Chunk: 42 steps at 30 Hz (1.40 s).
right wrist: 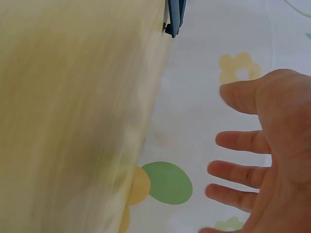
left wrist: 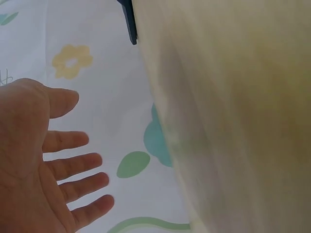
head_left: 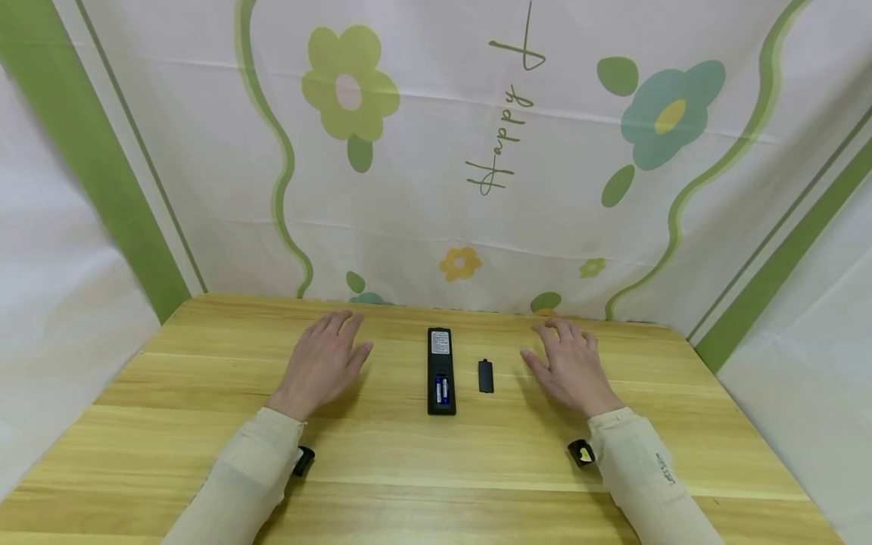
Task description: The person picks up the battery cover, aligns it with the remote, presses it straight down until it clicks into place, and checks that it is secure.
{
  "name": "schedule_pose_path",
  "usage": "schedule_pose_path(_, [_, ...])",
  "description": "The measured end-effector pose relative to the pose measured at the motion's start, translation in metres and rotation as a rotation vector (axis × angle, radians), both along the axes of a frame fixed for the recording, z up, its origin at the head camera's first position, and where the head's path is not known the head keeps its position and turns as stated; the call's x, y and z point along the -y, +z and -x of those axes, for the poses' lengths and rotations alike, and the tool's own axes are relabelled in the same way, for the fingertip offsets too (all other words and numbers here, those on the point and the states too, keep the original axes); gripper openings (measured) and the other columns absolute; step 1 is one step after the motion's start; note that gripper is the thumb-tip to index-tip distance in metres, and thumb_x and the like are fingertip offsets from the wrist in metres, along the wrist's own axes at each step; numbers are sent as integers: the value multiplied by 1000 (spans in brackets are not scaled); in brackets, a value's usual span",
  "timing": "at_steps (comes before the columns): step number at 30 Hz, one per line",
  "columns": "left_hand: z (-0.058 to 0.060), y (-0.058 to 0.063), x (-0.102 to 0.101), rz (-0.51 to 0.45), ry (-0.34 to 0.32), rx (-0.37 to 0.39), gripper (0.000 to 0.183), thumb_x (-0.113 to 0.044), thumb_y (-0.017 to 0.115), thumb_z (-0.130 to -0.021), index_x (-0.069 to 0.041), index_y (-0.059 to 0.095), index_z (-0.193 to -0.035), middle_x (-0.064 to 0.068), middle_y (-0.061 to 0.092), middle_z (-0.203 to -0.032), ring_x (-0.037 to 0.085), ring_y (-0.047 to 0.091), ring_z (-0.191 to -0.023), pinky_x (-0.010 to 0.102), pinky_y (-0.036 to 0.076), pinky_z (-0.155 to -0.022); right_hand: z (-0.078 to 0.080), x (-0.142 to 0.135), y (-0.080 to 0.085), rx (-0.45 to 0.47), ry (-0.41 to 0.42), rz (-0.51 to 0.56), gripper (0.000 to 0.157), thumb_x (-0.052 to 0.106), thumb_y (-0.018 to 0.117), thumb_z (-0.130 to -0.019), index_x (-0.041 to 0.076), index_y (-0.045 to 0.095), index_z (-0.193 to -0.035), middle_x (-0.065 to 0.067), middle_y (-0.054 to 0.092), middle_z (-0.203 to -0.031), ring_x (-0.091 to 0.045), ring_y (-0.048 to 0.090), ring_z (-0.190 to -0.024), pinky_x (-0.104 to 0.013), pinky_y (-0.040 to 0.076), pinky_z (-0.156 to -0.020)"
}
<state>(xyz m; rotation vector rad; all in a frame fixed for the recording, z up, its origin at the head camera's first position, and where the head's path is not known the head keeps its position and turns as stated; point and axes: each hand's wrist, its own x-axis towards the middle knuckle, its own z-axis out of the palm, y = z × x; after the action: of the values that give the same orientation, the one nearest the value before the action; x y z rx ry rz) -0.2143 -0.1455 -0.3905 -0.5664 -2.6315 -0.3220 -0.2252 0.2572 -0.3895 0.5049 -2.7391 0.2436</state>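
Note:
A black remote control (head_left: 441, 363) lies back side up in the middle of the table, a white label (head_left: 440, 343) near its far end. Two blue-and-white batteries (head_left: 442, 390) sit in its uncovered compartment. Just right of it lies the small dark battery cover (head_left: 486, 376). To the left of the remote, my left hand (head_left: 325, 363) holds nothing, its fingers spread and relaxed. My right hand (head_left: 567, 362) is to the right of the cover, also with relaxed fingers and nothing in them. Both wrist views show the bare palms, the left hand (left wrist: 29, 160) and the right hand (right wrist: 277, 150).
The wooden table (head_left: 409, 477) ends at the back against a white cloth (head_left: 422, 204) printed with flowers and green lines. More white cloth hangs at both sides. A black wrist device (head_left: 303, 460) sits at the left cuff and another device (head_left: 581, 453) at the right.

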Motion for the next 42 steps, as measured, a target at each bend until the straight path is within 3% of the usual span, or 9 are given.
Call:
schedule_pose_path(7, [-3, 3, -3, -2, -10, 53, 46, -29, 63, -102, 4, 61, -135, 24, 64, -127, 44, 61, -115, 58, 52, -90, -2, 2, 1, 44, -5, 19, 44, 33, 66, -100, 2, 64, -130, -22, 59, -129, -45, 52, -123, -66, 39, -99])
schedule_pose_path(21, [-8, 7, -12, -48, -48, 218, 47, -30, 60, -103, 2, 59, -138, 22, 62, -131, 42, 59, -120, 56, 49, -98, -4, 4, 5, 60, 16, 14, 38, 32, 67, -99, 1, 70, -121, -18, 67, -114, -40, 62, -110, -59, 47, -94])
schedule_pose_path(42, [-16, 7, -30, -57, -126, 278, 47, -30, 60, -103, 0, 59, -139, 19, 62, -133, 40, 59, -122, 55, 48, -100, -7, 10, 5, 60, 45, 19, 35, 30, 69, -97, 2, 71, -119, -17, 70, -115, -41, 63, -111, -58, 48, -94])
